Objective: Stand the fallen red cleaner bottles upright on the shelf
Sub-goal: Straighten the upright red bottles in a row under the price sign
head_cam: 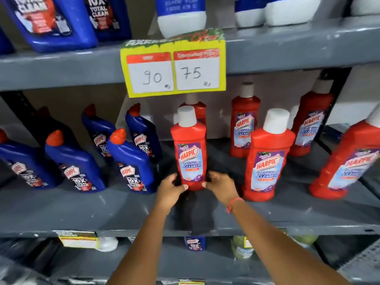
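A red cleaner bottle [190, 153] with a white cap stands upright at the middle of the grey shelf [82, 208]. My left hand [171, 187] presses its lower left side and my right hand [221, 185] its lower right side, both gripping the base. Several other red bottles stand upright to the right: one close by [267, 163], one behind [243, 124], one further back [310, 122] and one at the right edge [347, 161]. Another red bottle [195, 108] is partly hidden behind the held one. A dark cloth [195, 214] lies on the shelf under the held bottle.
Several blue cleaner bottles [131, 161] stand on the left half of the same shelf. A yellow price tag [173, 64] hangs from the shelf above, which carries blue and white bottles. More goods sit on the lower shelf [195, 243].
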Action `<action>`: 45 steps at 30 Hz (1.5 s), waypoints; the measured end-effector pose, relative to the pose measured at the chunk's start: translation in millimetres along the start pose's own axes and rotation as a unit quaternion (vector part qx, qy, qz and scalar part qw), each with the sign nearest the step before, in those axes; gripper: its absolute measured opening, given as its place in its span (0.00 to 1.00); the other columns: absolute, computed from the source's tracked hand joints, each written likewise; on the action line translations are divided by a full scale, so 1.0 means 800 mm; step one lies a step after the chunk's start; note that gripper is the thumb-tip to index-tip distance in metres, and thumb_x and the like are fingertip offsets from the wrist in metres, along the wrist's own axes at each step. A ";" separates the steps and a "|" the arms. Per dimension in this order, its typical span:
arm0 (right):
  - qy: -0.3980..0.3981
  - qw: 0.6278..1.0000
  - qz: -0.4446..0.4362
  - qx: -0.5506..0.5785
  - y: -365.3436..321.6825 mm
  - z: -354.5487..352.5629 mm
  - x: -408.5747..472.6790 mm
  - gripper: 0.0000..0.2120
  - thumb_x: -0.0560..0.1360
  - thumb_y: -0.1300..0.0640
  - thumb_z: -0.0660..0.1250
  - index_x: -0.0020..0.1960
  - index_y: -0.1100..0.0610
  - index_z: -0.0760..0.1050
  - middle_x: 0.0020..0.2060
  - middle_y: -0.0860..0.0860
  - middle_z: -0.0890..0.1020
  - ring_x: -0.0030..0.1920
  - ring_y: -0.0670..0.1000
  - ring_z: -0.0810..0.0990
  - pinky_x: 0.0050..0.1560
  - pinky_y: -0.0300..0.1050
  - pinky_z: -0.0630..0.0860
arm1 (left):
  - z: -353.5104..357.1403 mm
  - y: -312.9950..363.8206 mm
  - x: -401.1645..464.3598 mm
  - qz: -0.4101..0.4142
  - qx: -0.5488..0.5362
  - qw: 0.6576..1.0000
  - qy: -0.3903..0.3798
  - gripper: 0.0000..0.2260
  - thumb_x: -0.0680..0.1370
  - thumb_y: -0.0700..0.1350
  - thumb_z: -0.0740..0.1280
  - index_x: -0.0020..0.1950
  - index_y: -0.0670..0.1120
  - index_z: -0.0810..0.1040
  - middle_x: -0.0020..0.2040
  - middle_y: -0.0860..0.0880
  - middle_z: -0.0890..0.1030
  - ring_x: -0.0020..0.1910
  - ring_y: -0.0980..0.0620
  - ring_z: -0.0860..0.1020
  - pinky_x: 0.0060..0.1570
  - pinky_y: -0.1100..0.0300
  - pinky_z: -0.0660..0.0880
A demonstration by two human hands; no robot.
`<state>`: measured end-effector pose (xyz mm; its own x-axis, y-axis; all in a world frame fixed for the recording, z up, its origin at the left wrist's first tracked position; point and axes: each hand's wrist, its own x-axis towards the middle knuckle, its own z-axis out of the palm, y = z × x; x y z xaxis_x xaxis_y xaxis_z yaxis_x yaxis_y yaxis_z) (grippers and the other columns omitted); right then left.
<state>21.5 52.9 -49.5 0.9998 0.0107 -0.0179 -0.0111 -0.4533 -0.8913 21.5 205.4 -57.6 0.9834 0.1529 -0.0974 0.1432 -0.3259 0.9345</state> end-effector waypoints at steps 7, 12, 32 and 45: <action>0.007 1.000 0.019 -0.012 0.003 0.018 0.013 0.16 0.66 0.66 0.69 0.54 0.63 0.77 0.55 0.60 0.82 0.54 0.57 0.80 0.62 0.54 0.74 | -0.007 -0.001 0.014 0.036 0.028 0.997 -0.057 0.15 0.69 0.35 0.69 0.54 0.42 0.78 0.54 0.43 0.82 0.48 0.48 0.78 0.55 0.52 0.75; 0.021 0.999 0.036 0.034 0.006 0.020 -0.006 0.16 0.65 0.68 0.70 0.53 0.64 0.77 0.53 0.61 0.83 0.53 0.56 0.80 0.61 0.56 0.75 | -0.009 -0.003 0.000 0.038 0.048 0.997 -0.050 0.13 0.68 0.37 0.71 0.52 0.42 0.78 0.53 0.42 0.82 0.50 0.46 0.79 0.56 0.48 0.76; 0.057 0.995 0.040 0.078 -0.002 0.029 -0.049 0.17 0.68 0.68 0.69 0.56 0.66 0.75 0.55 0.60 0.81 0.50 0.50 0.78 0.59 0.43 0.74 | -0.018 -0.006 -0.045 0.062 0.048 0.996 0.031 0.13 0.71 0.37 0.69 0.54 0.37 0.79 0.54 0.39 0.82 0.45 0.51 0.77 0.47 0.60 0.72; 0.060 0.995 0.038 0.074 -0.001 0.033 -0.048 0.17 0.70 0.64 0.68 0.58 0.64 0.74 0.57 0.58 0.81 0.56 0.55 0.79 0.62 0.49 0.74 | -0.017 -0.013 -0.035 0.064 0.065 0.995 0.035 0.11 0.70 0.38 0.69 0.52 0.38 0.80 0.52 0.40 0.83 0.48 0.47 0.80 0.48 0.58 0.74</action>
<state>-17.1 76.4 -60.1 0.9906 -0.1300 -0.0419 -0.0810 -0.3121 -0.9466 -9.4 217.4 -60.1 0.9849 0.1664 0.0484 0.0348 -0.4638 0.8853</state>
